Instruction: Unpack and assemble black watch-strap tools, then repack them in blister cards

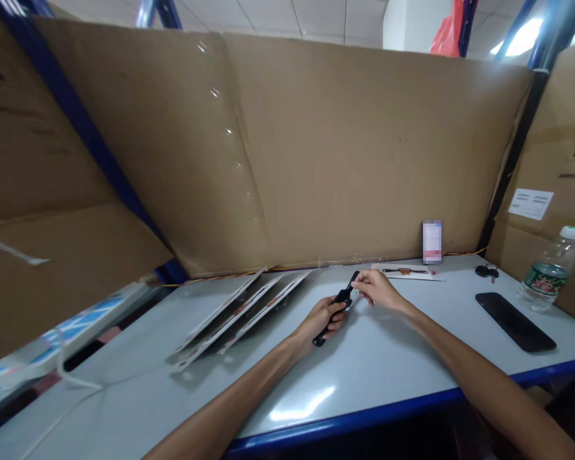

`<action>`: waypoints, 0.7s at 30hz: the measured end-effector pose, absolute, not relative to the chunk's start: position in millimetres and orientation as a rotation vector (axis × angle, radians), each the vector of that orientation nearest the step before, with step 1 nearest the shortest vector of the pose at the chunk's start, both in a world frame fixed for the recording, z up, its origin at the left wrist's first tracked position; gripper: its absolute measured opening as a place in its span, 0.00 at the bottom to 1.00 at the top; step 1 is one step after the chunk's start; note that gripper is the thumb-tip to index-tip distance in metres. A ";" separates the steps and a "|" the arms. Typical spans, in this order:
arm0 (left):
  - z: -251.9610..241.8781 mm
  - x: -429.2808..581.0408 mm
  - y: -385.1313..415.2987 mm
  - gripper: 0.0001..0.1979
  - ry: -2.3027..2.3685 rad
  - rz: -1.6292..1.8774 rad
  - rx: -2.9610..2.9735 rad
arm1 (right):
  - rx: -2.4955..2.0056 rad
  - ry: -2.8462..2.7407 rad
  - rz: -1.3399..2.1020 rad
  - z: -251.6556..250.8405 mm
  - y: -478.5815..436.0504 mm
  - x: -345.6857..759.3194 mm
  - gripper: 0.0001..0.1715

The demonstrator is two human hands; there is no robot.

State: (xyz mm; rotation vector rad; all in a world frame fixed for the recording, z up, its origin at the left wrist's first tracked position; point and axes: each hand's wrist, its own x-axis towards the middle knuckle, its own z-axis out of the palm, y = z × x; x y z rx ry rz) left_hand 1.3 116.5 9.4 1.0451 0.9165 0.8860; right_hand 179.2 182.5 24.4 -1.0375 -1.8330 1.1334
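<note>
From here I see the left hand point(326, 318) gripping a black handled tool point(342, 296), its long axis slanting away rightward to the right hand point(374, 287), fingers bunched (pinching it, I can't tell).

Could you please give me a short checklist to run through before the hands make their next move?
1. Left hand wrapped around the black item: ok.
2. Right hand at the item's upper end: ok.
3. Anything small pinched in the right fingertips: cannot tell, too small to see.
4. Tilted cards apart from the left hand: ok.
5. Bottle upright with its cap on: ok.
6. Black phone lying flat, apart from both hands: ok.
</note>
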 end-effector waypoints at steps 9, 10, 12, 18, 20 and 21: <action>-3.2 5.1 119.8 0.18 0.914 1.059 1.003 | -1.137 -2.201 1.015 35.2 166.2 188.7 0.06; -4.4 6.3 119.3 0.19 0.924 1.085 1.017 | -1.141 -2.218 0.990 34.7 164.0 187.2 0.05; -6.6 9.0 118.0 0.20 0.950 1.124 1.045 | -1.128 -2.233 0.981 31.7 160.0 182.6 0.06; -10.0 14.9 113.1 0.21 1.009 1.183 1.135 | -1.138 -2.125 1.049 20.4 152.3 170.3 0.08; -10.3 15.3 112.6 0.21 0.998 1.192 1.149 | -1.139 -2.111 1.049 20.2 150.9 169.7 0.08; -10.4 15.3 112.7 0.21 0.996 1.196 1.155 | -1.128 -2.110 1.046 20.8 150.4 169.9 0.08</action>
